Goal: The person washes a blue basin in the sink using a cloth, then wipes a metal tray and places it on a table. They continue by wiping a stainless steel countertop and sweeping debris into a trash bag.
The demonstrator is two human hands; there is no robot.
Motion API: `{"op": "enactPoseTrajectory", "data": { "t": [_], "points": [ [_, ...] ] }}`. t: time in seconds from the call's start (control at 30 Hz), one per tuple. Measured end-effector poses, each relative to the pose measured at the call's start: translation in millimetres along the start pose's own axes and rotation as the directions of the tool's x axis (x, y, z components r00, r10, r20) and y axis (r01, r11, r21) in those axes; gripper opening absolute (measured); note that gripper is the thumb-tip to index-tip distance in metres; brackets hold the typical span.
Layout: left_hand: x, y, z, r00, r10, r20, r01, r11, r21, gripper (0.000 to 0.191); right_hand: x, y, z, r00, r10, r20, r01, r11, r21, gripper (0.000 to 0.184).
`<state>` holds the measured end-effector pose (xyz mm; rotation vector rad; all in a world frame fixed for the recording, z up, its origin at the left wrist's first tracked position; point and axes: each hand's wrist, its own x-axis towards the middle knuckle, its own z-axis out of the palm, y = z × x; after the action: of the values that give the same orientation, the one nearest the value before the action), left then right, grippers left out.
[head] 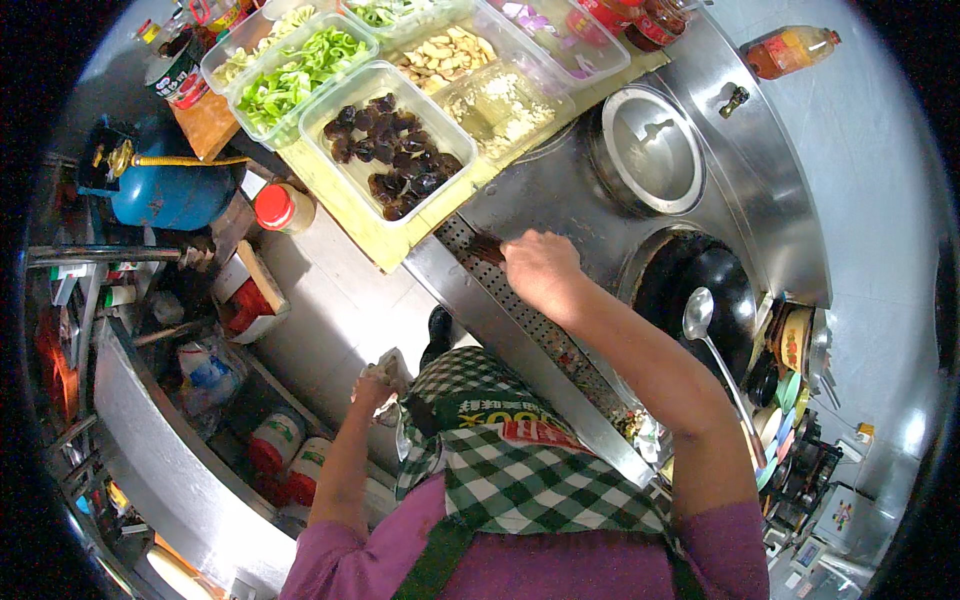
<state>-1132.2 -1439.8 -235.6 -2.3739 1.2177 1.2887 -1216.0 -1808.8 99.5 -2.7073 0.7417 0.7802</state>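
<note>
My right hand (544,270) is closed around a dark brown brush-like tool (486,248), most of whose length is hidden by the fist. The tool's visible end is over the perforated metal drain strip (536,311) along the stove's front. Low beside my apron, my left hand (373,391) grips a crumpled whitish cloth or bag (394,367); which of the two I cannot tell. Beyond the right forearm sits a black wok (667,277) with a metal ladle (699,311) resting across it. Food scraps (634,424) lie at the strip's near end.
A lidded pot (651,150) stands on the stovetop (525,195). Tubs of black fungus (390,154), green peppers (300,79) and sliced ginger or garlic (446,56) crowd a yellow board (382,251). To the left are a blue gas cylinder (172,191) and a red-lidded jar (283,208).
</note>
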Motion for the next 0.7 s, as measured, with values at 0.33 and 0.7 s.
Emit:
{"op": "enactPoseTrajectory", "data": {
  "t": [0.33,0.7],
  "points": [
    [-20,-11,7,0.993,-0.088,0.075,0.103,0.967,-0.234,0.050,-90,53,41,0.977,0.069,0.203,-0.059,0.997,-0.053,0.024],
    [37,-47,52,0.948,-0.251,0.196,0.295,0.923,-0.246,0.052,-181,76,66,0.903,0.356,0.241,-0.371,0.928,0.019,0.030]
  ]
}}
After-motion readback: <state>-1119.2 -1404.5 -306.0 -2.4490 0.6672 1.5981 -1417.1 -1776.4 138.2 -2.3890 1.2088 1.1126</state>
